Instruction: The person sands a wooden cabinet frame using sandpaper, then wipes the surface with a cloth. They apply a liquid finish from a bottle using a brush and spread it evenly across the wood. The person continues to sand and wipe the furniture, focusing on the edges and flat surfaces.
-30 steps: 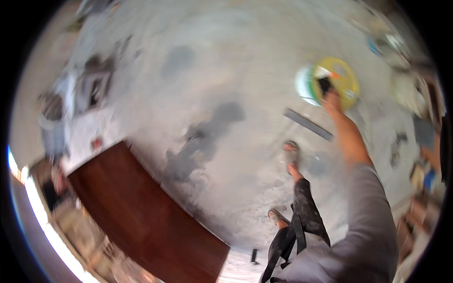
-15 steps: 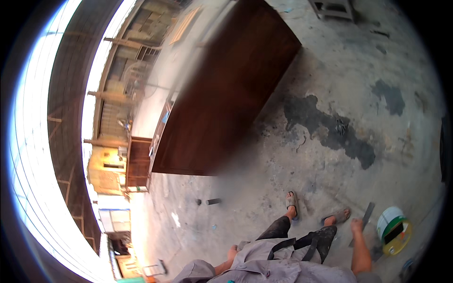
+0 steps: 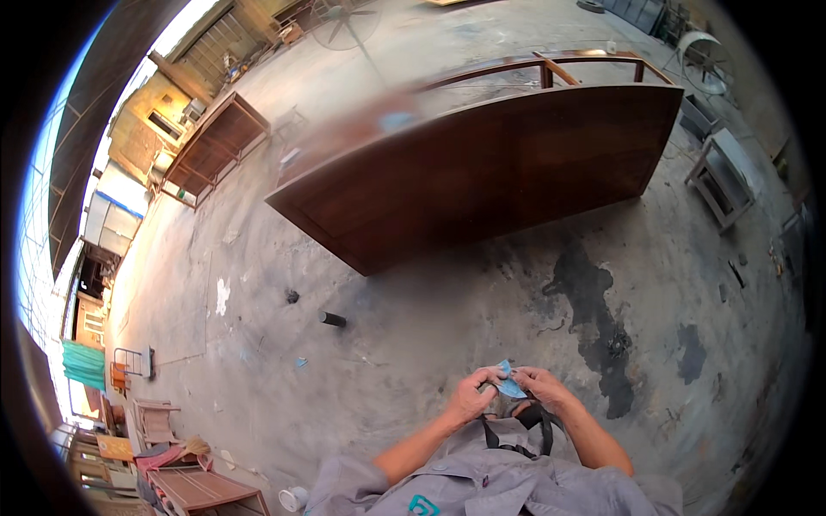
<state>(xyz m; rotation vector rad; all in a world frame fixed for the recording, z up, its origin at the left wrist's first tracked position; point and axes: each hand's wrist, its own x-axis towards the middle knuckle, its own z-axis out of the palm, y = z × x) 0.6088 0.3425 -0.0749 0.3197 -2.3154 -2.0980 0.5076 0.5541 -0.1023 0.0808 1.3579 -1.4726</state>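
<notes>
In front of my waist, both hands are brought close together around a small, thin blue piece (image 3: 512, 390), which looks folded; its material is not clear. My left hand (image 3: 474, 394) has its fingers curled around the near-left side of it. From the other side, my right hand (image 3: 542, 385) pinches it with bent fingers. Beyond my hands stands a large dark brown wooden cabinet (image 3: 508, 163), its broad flat panel facing me and an open frame along its far top edge. A blurred blue patch (image 3: 397, 121) lies on its upper left side.
Dark stains (image 3: 594, 318) mark the concrete floor right of my hands. A black cylinder (image 3: 332, 319) lies left of them. A grey stool-like frame (image 3: 723, 181) stands right of the cabinet. Another brown wooden piece (image 3: 215, 146) and a fan (image 3: 344, 24) are farther off; brown furniture (image 3: 206, 488) is lower left.
My view has swung round, so the cabinet now lies across it. My hands, apart before, have come together on the blue piece. The bucket and dark strip at right have left view.
</notes>
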